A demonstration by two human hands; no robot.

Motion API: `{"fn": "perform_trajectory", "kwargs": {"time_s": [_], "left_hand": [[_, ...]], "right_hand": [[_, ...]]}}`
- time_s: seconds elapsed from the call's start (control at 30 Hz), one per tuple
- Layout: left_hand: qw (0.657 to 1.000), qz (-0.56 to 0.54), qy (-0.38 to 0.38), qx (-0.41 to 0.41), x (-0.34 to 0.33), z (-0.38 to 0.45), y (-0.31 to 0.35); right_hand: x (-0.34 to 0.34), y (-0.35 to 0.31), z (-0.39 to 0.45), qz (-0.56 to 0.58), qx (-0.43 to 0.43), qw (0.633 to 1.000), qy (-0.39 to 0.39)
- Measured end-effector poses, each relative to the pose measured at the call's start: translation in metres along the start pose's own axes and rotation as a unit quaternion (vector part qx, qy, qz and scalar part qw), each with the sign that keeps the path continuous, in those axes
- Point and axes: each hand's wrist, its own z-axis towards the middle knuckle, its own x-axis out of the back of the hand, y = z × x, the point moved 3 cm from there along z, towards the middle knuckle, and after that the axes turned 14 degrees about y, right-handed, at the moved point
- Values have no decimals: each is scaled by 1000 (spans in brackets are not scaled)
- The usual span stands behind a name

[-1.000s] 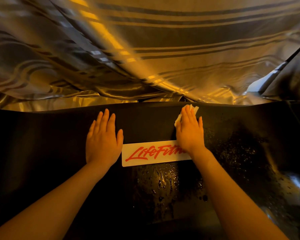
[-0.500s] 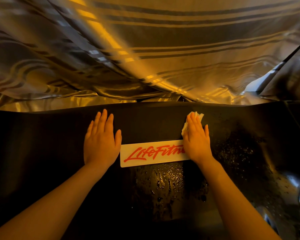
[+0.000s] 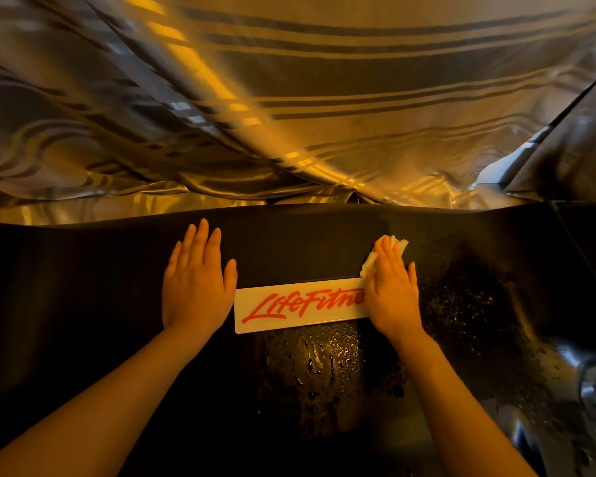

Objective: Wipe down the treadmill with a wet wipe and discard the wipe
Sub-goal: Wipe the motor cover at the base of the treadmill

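The black treadmill cover (image 3: 300, 249) fills the lower half of the view, with a white label (image 3: 289, 306) in red script at its middle. My right hand (image 3: 393, 290) lies flat with straight fingers, pressing a white wet wipe (image 3: 398, 244) onto the cover just right of the label; the wipe shows past my fingertips and at the left side of the hand. My left hand (image 3: 198, 280) rests flat and open on the cover left of the label. Water droplets and streaks (image 3: 324, 359) glisten below the label and to the right.
A striped, shiny curtain (image 3: 289, 115) hangs close behind the cover's far edge and drapes down to it. A glossy rounded part of the machine (image 3: 585, 383) curves at the lower right. A dark slanted bar (image 3: 592, 87) crosses the upper right corner.
My right hand has slid the wipe to the right and slightly toward me along the cover. My left hand has stayed flat in nearly the same place.
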Motion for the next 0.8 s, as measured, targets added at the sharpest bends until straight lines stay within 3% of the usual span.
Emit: {"fn": "perform_trajectory", "kwargs": {"time_s": [0.17,0.3,0.47,0.7,0.8], "left_hand": [[1000,3,-1,-2,2,0,0],[1000,-3,1,-4,2,0,1],[1000,-3,1,-2,3,0,1],[999,-26,-38,-14,9,3,-4],[997,-5,-61,-45,19,-11,-24]], "right_hand": [[-10,-9,39,1,-3,1000,13],[-13,-12,51,64,-4,998,13],[-6,-8,21,75,9,997,-6],[5,-16,-21,97,-15,995,35],[5,-39,-48,120,38,992,6]]}}
